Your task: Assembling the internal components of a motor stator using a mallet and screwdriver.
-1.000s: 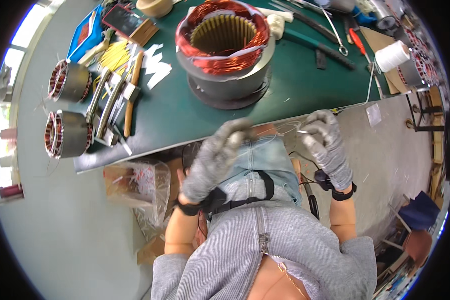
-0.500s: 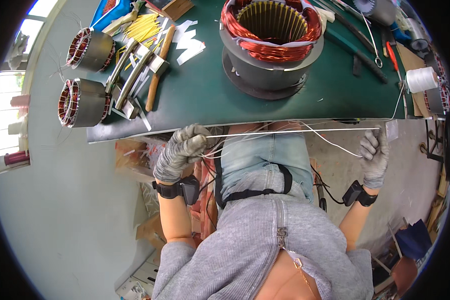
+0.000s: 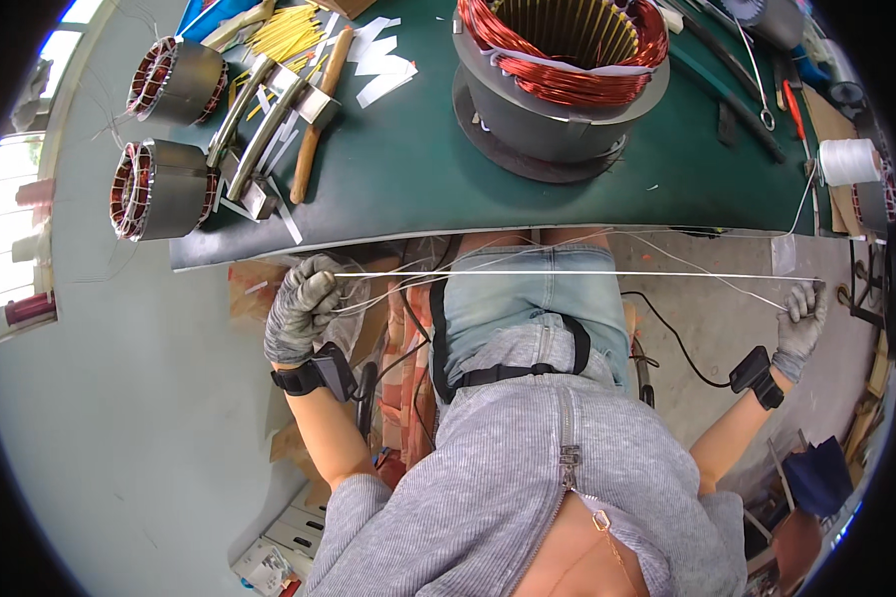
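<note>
A white cord is stretched taut between my gloved hands, in front of the bench's near edge. At the left, my left hand is closed around one part of it, with loose loops of cord hanging beside the fist. Far out to the right, my right hand has its fingers curled on the other end. More strands cross above my lap, and one runs up to the white cord spool at the right of the bench. The stator with red copper windings stands on the bench beyond my hands.
Two smaller stators sit at the bench's left. Nearby lie a wooden stick, curved metal pieces, yellow strips and white paper strips. Dark bars and a red-handled tool lie at the right. The green bench edge runs across.
My hands have moved apart, the left one further left and the right one further right and slightly down. The stretch of cord between them is longer. The view has shifted a little.
</note>
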The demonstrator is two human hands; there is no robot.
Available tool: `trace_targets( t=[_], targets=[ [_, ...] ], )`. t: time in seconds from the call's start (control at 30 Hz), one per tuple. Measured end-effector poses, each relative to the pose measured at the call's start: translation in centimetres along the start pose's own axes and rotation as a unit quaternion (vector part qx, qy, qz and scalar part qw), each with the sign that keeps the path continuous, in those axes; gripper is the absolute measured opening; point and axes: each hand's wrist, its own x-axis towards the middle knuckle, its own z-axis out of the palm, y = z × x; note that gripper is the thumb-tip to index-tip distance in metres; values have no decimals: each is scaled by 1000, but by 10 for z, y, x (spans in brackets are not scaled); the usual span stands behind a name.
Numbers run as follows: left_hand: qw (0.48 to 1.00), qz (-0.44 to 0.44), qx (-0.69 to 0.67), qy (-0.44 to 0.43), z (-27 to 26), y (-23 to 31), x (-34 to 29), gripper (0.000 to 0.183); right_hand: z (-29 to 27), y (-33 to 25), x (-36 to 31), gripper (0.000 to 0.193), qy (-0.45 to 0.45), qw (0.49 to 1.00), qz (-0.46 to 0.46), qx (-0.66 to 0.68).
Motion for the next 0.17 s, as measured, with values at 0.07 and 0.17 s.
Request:
trace_targets(
  t=[0.07,0.17],
  targets=[
    [999,-18,5,45,6,-2,1,22,-16,-6,7,18,-41,999,12,4],
    [999,-12,18,42,4,-6,4,24,-46,-17,26,20,-242,965,78,58]
  ],
)
